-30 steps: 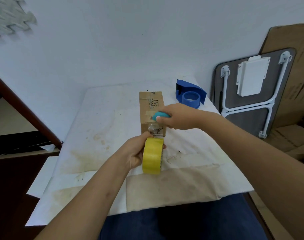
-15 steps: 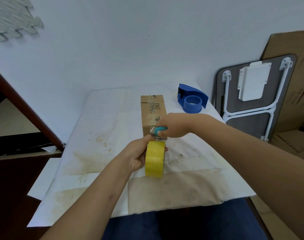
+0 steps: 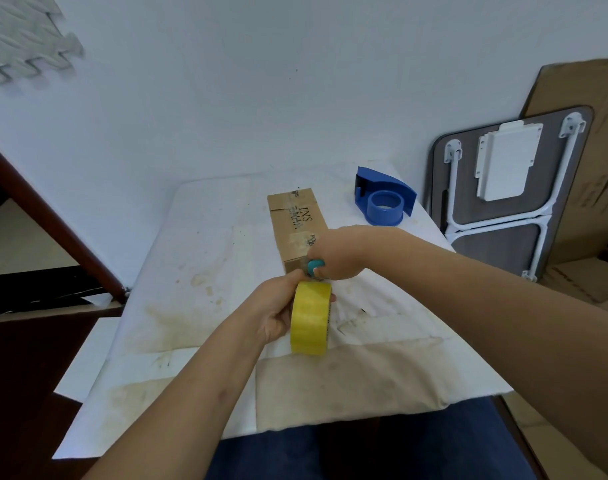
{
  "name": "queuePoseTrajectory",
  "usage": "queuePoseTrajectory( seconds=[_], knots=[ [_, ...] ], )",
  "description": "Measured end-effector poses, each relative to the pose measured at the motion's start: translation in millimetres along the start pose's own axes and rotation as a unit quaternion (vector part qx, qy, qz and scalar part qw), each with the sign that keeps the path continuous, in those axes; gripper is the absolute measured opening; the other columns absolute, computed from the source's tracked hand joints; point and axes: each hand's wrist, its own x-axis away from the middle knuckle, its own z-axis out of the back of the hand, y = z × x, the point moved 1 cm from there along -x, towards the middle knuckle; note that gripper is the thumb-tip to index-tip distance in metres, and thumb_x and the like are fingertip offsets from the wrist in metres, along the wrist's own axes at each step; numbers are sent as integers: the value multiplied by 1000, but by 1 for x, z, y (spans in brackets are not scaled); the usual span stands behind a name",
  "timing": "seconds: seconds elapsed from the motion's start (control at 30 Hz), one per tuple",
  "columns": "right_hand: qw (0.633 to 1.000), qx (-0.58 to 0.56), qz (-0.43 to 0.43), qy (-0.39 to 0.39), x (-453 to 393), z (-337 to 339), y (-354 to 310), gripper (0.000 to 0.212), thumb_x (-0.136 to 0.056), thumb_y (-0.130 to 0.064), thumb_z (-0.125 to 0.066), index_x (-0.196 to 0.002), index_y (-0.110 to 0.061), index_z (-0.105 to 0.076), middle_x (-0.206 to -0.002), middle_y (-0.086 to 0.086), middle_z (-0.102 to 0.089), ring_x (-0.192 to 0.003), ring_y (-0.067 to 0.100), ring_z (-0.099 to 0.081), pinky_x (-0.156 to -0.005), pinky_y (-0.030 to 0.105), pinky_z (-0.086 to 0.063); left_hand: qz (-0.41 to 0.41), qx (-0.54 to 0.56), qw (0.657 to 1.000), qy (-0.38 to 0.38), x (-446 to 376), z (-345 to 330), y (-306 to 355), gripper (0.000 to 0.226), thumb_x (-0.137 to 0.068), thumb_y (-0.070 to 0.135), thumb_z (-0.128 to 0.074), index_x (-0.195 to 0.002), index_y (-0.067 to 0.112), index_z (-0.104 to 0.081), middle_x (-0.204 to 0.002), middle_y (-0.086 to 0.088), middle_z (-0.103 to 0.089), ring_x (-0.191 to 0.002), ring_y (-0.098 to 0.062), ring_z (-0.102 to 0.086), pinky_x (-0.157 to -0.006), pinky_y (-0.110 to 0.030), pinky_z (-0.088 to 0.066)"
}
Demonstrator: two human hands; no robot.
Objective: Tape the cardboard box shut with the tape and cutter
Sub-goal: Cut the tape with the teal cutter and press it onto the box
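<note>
A long brown cardboard box [image 3: 295, 223] lies on the white-covered table [image 3: 205, 271], its near end toward me. My left hand [image 3: 278, 306] grips a yellow roll of tape [image 3: 310, 318] held upright just in front of the box's near end. My right hand [image 3: 333, 254] is closed around a small teal cutter [image 3: 315, 266], pressed between the roll and the box's near end. The stretch of tape between roll and box is mostly hidden by my fingers.
A blue tape dispenser [image 3: 383, 202] stands at the table's far right corner. A folded grey table with white legs [image 3: 510, 188] leans on the wall to the right, with flat cardboard [image 3: 589, 140] behind it. Dark wooden furniture [image 3: 36, 271] sits to the left.
My right hand with the cutter has come down from the top of the box to its near end, right above the roll. My left hand keeps the roll in about the same place.
</note>
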Motion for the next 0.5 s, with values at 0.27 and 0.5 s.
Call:
queuePoseTrajectory(
  seconds=[0.27,0.5],
  knots=[
    [999,40,-23,8,-1,3,-5,33,-99,-32,-44,-126,-15,-55,-97,2,-54,-85,19,-52,-67,29,-37,-7,0,1000,6,1,0,1,29,-91,11,-58,-118,2,-61,-81,-23,-75,-65,-27,-73,-85,-44,-55],
    [990,129,-46,19,5,4,-4,32,-97,-28,-51,-127,-16,-53,-85,1,-49,-72,16,-47,-51,25,-31,-7,-12,1000,7,0,1,2,30,-93,14,-57,-120,3,-62,-85,-21,-76,-68,-26,-74,-77,-41,-59]
  ],
)
